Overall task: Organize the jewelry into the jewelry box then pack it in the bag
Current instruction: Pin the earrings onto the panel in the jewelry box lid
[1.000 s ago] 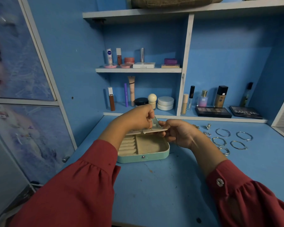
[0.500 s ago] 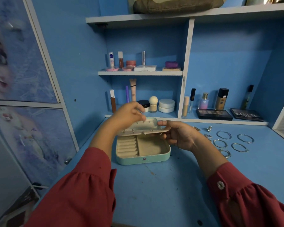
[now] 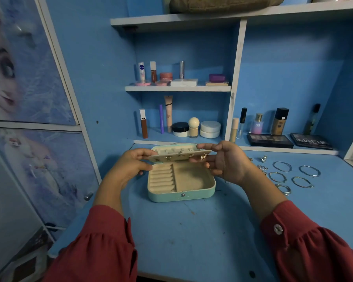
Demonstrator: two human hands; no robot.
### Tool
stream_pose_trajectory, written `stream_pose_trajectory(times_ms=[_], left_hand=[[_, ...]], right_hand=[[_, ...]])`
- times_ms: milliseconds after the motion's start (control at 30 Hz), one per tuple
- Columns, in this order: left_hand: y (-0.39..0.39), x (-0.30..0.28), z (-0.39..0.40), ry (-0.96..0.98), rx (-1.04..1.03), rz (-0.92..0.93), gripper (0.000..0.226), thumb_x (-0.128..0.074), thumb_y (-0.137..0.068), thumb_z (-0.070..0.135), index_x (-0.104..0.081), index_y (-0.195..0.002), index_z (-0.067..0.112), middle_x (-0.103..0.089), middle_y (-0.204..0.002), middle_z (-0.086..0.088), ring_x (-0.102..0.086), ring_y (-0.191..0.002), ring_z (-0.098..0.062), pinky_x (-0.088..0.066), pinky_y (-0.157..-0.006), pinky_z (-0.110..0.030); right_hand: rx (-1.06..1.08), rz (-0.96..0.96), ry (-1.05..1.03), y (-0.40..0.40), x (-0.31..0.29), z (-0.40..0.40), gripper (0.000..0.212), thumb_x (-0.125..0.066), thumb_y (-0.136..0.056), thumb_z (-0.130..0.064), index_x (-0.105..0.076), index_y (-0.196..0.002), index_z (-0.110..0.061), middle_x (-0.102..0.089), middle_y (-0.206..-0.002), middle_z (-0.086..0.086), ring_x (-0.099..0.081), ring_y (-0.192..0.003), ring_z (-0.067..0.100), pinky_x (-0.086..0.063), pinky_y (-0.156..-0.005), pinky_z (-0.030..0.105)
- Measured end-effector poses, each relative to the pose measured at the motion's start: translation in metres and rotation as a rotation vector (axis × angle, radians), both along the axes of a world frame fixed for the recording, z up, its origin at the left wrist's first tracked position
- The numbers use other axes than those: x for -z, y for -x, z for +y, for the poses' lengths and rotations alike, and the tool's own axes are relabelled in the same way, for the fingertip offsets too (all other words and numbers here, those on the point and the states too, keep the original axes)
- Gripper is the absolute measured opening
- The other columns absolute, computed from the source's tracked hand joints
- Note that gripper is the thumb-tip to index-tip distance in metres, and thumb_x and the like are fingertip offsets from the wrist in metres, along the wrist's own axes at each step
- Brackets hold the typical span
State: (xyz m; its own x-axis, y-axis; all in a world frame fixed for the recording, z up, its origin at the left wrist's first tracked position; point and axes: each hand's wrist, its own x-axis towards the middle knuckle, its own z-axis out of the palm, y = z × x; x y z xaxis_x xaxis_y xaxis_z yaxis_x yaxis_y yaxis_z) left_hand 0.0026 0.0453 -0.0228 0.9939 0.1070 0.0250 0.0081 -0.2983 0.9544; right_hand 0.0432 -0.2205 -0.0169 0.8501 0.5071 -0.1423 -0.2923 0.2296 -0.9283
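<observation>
A mint-green jewelry box point(image 3: 181, 195) sat open on the blue desk point(image 3: 192, 231), a little left of the middle and just in front of the shelf unit point(image 3: 235, 82). Its beige lining showed a block of ring rolls point(image 3: 162, 178) on the left and a plain open compartment point(image 3: 192, 177) on the right. Above the base, a beige earring panel point(image 3: 179, 154) was held roughly level, with small gold earrings point(image 3: 203, 156) pinned along its near edge.

The left hand point(image 3: 130, 165) gripped the panel's left end, thumb on top and fingers curled underneath. The right hand point(image 3: 224, 161) held the right end, thumb resting along the top edge and fingers curved below it, touching the panel near the butterfly-shaped earring. Both arms wore dark red sleeves point(image 3: 102, 247).

To the right of the box, well apart from it, several silver bangles point(image 3: 281, 166) lay flat on the desk in a loose cluster, with a few small silver pieces point(image 3: 263, 158) at their far left side; what these small pieces were could not be made out.

On the shelves behind stood cosmetics: tubes, jars and bottles, plus two dark eyeshadow palettes point(image 3: 270, 140) at the far right. A brownish bag point(image 3: 222, 4) lay on the top shelf.
</observation>
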Motion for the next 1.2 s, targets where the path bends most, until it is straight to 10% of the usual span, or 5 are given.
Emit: stream_pose_trajectory(times_ms=[300,867,1200], left_hand=[[-0.007,0.011,-0.003,0.196,-0.073,-0.092,0.009,-0.068,-0.084,0.001,-0.07,-0.086,0.01,-0.071,-0.076,-0.002,-0.06,-0.067,-0.014,-0.043,-0.057,-0.022],[-0.021,0.029,-0.01,0.294,-0.133,-0.172,0.012,-0.063,-0.09,0.008,-0.073,-0.095,0.012,-0.058,-0.062,0.001,-0.047,-0.059,-0.01,-0.044,-0.058,-0.021],[-0.022,0.029,-0.014,0.314,-0.153,-0.197,0.013,-0.062,-0.09,0.007,-0.072,-0.095,0.013,-0.06,-0.055,0.01,-0.046,-0.059,-0.01,-0.046,-0.059,-0.022]], right_hand=[[0.052,-0.06,0.115,0.002,-0.004,-0.007,0.029,-0.032,-0.09,-0.013,-0.056,-0.105,-0.011,-0.07,-0.104,0.019,-0.048,-0.056,0.015,-0.03,-0.042,0.021],[0.178,-0.366,1.041,0.013,-0.024,-0.073,0.004,-0.075,-0.077,-0.006,-0.076,-0.076,-0.01,-0.059,-0.049,-0.003,-0.042,-0.046,0.01,-0.034,-0.046,0.022],[0.103,-0.374,1.474,0.016,-0.026,-0.071,0.012,-0.08,-0.07,-0.01,-0.073,-0.08,-0.01,-0.069,-0.079,0.006,-0.061,-0.07,0.017,-0.049,-0.061,0.026]])
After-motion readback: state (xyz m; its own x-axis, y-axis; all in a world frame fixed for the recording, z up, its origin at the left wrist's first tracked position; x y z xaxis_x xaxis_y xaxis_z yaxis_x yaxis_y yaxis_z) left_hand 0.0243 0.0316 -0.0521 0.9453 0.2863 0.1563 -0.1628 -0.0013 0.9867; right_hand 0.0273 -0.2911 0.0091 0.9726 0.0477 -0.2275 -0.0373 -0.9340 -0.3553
